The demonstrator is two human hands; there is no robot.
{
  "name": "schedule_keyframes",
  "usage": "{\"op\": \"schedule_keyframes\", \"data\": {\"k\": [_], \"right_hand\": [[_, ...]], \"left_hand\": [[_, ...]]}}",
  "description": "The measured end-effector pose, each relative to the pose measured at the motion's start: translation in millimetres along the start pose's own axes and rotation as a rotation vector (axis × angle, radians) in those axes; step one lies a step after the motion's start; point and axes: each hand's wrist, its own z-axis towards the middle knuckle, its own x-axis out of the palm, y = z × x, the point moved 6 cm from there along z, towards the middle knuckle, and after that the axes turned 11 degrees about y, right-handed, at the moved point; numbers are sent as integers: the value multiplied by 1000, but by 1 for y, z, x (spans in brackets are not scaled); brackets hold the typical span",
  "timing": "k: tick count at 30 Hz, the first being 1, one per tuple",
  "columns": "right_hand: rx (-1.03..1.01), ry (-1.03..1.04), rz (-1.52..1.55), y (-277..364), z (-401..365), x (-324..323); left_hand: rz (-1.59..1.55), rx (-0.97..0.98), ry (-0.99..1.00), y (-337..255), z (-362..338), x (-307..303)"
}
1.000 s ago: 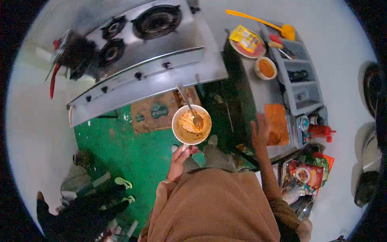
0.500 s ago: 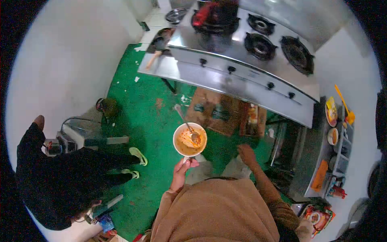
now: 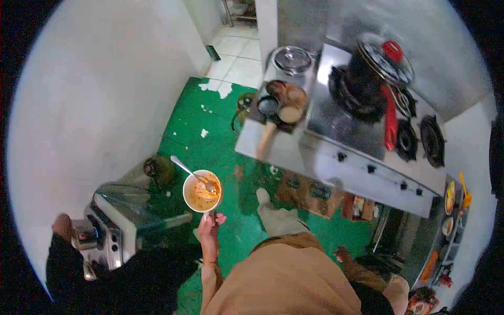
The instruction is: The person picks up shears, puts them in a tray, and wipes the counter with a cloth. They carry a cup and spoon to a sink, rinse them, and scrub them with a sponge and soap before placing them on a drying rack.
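A white cup (image 3: 189,202) with orange-brown residue inside is in front of me, left of centre. My left hand (image 3: 210,234) grips its handle from below, fingers closed round it. A metal spoon (image 3: 184,167) leans in the cup, its handle sticking out over the rim to the upper left. Low on the right, my right hand (image 3: 342,255) hangs beside my body over the green floor (image 3: 210,126); its fingers are too small and blurred to make out.
A steel stove (image 3: 336,157) bears a dark pot (image 3: 364,79) and a red-handled utensil. A multi-cup pan (image 3: 290,113) and a glass lid (image 3: 293,59) lie on its left. A person in black (image 3: 152,278) stands at lower left near a metal appliance (image 3: 113,241).
The view has turned and moved towards the stove's left side, showing the pan and doorway. My left hand with the cup now appears further left, and the other person is lower in view.
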Motion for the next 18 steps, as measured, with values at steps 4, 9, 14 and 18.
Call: {"op": "schedule_keyframes", "data": {"k": [4, 9, 14, 18], "right_hand": [[-177, -258, -684, 61, 90, 8], [-329, -241, -631, 157, 111, 10], [-95, -195, -645, 166, 125, 17], [293, 262, -775, 154, 142, 92]], "left_hand": [[-23, 21, -56, 9, -2, 5], [-131, 42, -12, -16, 70, -39], [-15, 4, -27, -77, 159, -47], [108, -61, 85, -91, 262, -83]]}}
